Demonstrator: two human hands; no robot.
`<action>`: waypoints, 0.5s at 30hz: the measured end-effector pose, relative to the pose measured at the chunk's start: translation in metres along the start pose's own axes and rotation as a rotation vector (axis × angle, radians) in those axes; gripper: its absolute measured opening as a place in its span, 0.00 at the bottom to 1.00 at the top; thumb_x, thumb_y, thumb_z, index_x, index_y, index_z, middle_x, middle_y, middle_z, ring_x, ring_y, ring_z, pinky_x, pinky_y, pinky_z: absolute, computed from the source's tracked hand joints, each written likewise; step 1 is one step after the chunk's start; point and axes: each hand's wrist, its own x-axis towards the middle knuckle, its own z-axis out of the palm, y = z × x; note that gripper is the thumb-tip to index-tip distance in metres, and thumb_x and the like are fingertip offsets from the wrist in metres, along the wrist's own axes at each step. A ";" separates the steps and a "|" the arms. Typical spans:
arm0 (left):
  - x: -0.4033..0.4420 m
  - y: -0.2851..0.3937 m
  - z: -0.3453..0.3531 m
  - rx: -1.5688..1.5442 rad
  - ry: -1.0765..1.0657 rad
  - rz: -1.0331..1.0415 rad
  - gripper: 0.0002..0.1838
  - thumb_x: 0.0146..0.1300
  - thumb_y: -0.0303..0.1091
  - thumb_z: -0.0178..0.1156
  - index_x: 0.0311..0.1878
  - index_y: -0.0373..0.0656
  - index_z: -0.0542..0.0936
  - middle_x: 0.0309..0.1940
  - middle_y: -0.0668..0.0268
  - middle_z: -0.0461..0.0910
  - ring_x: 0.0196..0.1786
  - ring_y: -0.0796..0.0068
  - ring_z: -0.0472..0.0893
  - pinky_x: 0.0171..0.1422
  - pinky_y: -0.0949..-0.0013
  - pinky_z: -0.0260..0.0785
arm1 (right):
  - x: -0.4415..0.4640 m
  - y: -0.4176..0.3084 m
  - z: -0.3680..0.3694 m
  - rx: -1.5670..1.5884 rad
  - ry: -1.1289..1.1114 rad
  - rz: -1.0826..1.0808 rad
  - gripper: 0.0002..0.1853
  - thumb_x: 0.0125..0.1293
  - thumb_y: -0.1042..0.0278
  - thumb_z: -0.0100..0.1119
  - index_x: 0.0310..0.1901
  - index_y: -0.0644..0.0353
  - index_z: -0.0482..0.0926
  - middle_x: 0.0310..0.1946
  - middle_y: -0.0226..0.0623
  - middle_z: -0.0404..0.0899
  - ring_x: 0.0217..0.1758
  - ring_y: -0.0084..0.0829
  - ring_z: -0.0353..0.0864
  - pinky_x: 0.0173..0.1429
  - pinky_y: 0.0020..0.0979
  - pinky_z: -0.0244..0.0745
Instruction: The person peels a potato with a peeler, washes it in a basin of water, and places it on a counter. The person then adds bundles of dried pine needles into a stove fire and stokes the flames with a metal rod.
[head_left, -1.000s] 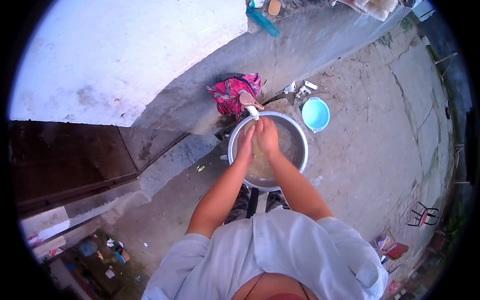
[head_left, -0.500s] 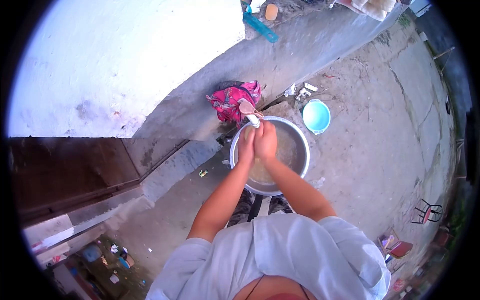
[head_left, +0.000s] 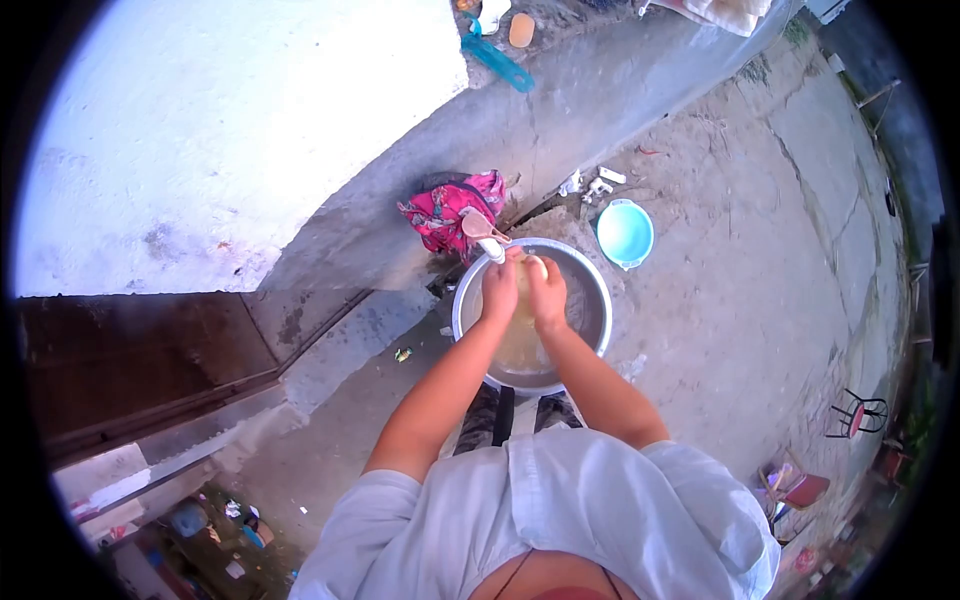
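A large metal basin (head_left: 601,318) holds cloudy water below my hands. At its far rim stands a white tap (head_left: 492,249) with a pinkish scoop-like piece (head_left: 477,226) beside it. My left hand (head_left: 499,290) is over the basin's left half, just under the tap, its fingers curled. My right hand (head_left: 546,290) is close beside it, fingers bent round a small pale thing (head_left: 541,266) that I cannot make out. The fingertips of both hands come near each other.
Behind the basin a pink patterned cloth bag (head_left: 440,212) leans at the wall. A light blue bowl (head_left: 625,235) sits on the concrete to the right. A teal brush-like item (head_left: 497,63) and an orange soap-like piece (head_left: 521,30) lie on the ledge. A chair (head_left: 858,414) stands far right.
My hands, pressed together before, have moved apart a little, and a pale thing now shows at my right hand. The whole view has shifted slightly.
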 end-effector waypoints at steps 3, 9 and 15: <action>0.010 -0.019 -0.001 -0.589 0.127 -0.627 0.19 0.65 0.43 0.45 0.46 0.36 0.72 0.41 0.60 0.76 0.46 0.66 0.76 0.49 0.65 0.70 | -0.023 -0.012 0.005 -0.559 0.163 -0.480 0.28 0.55 0.53 0.56 0.54 0.60 0.68 0.46 0.54 0.70 0.45 0.46 0.74 0.45 0.39 0.71; 0.000 0.037 -0.009 -0.475 -0.071 -0.946 0.20 0.60 0.50 0.54 0.48 0.46 0.72 0.41 0.68 0.75 0.43 0.71 0.77 0.44 0.68 0.71 | -0.018 -0.031 -0.012 -0.576 -0.093 -0.602 0.21 0.57 0.57 0.55 0.51 0.54 0.72 0.47 0.46 0.73 0.48 0.47 0.73 0.51 0.38 0.69; -0.028 0.034 -0.001 -0.601 -0.093 -0.399 0.24 0.60 0.34 0.55 0.60 0.48 0.63 0.51 0.65 0.70 0.53 0.71 0.71 0.56 0.68 0.64 | 0.025 -0.016 -0.012 -0.040 -0.066 0.187 0.23 0.62 0.50 0.44 0.39 0.64 0.78 0.33 0.50 0.79 0.37 0.40 0.79 0.46 0.35 0.70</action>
